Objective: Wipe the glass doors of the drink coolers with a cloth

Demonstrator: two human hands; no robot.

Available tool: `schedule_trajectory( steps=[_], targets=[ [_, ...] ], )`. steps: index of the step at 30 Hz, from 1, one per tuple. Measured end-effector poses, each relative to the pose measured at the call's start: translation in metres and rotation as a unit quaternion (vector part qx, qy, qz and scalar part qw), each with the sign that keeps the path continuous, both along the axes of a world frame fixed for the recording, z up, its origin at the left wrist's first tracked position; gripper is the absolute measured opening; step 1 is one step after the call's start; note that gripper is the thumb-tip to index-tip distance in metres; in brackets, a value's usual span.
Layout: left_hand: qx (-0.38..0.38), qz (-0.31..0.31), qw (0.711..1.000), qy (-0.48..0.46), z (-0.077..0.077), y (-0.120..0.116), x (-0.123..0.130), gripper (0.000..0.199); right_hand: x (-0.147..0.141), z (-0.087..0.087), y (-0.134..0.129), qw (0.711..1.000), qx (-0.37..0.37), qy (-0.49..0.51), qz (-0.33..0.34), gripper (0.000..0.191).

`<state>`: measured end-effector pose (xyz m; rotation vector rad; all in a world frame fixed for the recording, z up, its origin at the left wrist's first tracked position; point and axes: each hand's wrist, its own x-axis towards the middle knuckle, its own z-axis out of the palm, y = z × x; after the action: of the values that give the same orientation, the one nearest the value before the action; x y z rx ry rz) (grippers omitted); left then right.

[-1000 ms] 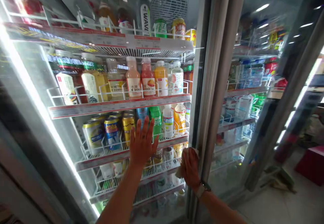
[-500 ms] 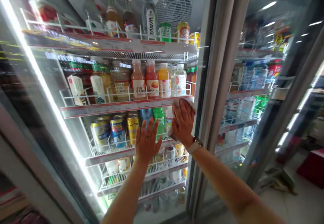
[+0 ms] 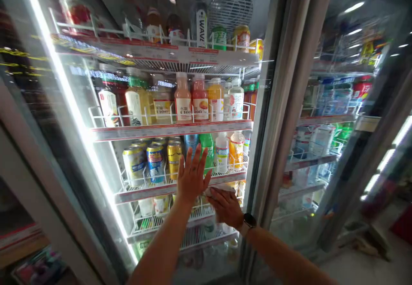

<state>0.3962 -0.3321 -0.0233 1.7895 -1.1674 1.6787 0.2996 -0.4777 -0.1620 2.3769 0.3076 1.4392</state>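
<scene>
- Pale cloth [image 3: 219, 189] is bunched under the right hand [image 3: 225, 207] and pressed against the glass door [image 3: 109, 165] of a drinks cooler, low on the pane, level with the third shelf's front edge.
- The right hand's fingers are curved over the cloth, which is gripped and pushed flat to the glass; a black-faced watch [image 3: 249, 221] is worn on that wrist.
- The left hand [image 3: 193, 175] is spread wide, fingers fanned upward, just above and beside the right hand. Its palm appears laid flat on the pane, probably to steady the door, though contact cannot be confirmed.
- Gold and blue-and-white drink cans [image 3: 156, 162] are packed in rows behind the glass in a wire rack [image 3: 141, 177], directly beyond the left hand.
- Peach and orange juice bottles [image 3: 199, 98] are lined up upright on the shelf above, behind a red-edged price strip [image 3: 170, 130].
- A tall bottle labelled WAVE [image 3: 199, 16] stands on the top shelf, in front of a white round fan grille [image 3: 231, 6].
- More bottles [image 3: 341, 98] are stocked behind the neighbouring door, past a metal door frame [image 3: 289, 104].
</scene>
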Motion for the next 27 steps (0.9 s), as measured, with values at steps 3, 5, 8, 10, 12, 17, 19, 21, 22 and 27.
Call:
schedule_trajectory(
  steps=[3, 5, 8, 10, 12, 17, 19, 21, 22, 27],
  targets=[
    [0.01, -0.016, 1.0, 0.013, 0.001, 0.001, 0.0, 0.069, 0.003, 0.059, 0.001, 0.998, -0.043, 0.021, 0.028, 0.041],
    [0.012, -0.055, 0.998, 0.011, 0.001, 0.005, 0.001, 0.069, 0.007, 0.112, 0.004, 0.998, -0.051, 0.007, 0.03, 0.038],
    [0.008, -0.126, 0.992, -0.009, 0.004, 0.017, 0.005, 0.071, 0.014, 0.187, 0.013, 0.999, -0.021, -0.03, 0.007, 0.046],
    [0.004, -0.133, 0.991, -0.026, 0.007, 0.03, 0.01, 0.072, 0.018, 0.216, 0.02, 0.998, 0.008, -0.056, -0.002, 0.051],
    [-0.026, -0.095, 0.995, -0.033, 0.01, 0.045, 0.017, 0.073, 0.021, 0.222, 0.028, 0.996, 0.034, -0.08, -0.004, 0.052],
    [-0.084, 0.029, 0.996, 0.014, 0.013, 0.07, 0.037, 0.072, 0.029, 0.152, 0.043, 0.998, 0.022, -0.059, 0.014, 0.051],
    [-0.074, 0.044, 0.996, 0.021, 0.011, 0.073, 0.041, 0.072, 0.03, 0.108, 0.048, 0.999, -0.009, -0.013, 0.033, 0.053],
    [-0.074, 0.048, 0.996, 0.024, 0.009, 0.073, 0.043, 0.071, 0.031, 0.067, 0.05, 0.998, -0.031, 0.032, 0.05, 0.054],
    [-0.075, 0.048, 0.996, 0.025, 0.008, 0.072, 0.043, 0.071, 0.031, 0.051, 0.051, 0.996, -0.039, 0.049, 0.057, 0.054],
    [-0.07, 0.036, 0.996, 0.042, 0.007, 0.074, 0.041, 0.069, 0.029, 0.036, 0.048, 0.991, -0.08, 0.061, 0.09, 0.051]
  ],
)
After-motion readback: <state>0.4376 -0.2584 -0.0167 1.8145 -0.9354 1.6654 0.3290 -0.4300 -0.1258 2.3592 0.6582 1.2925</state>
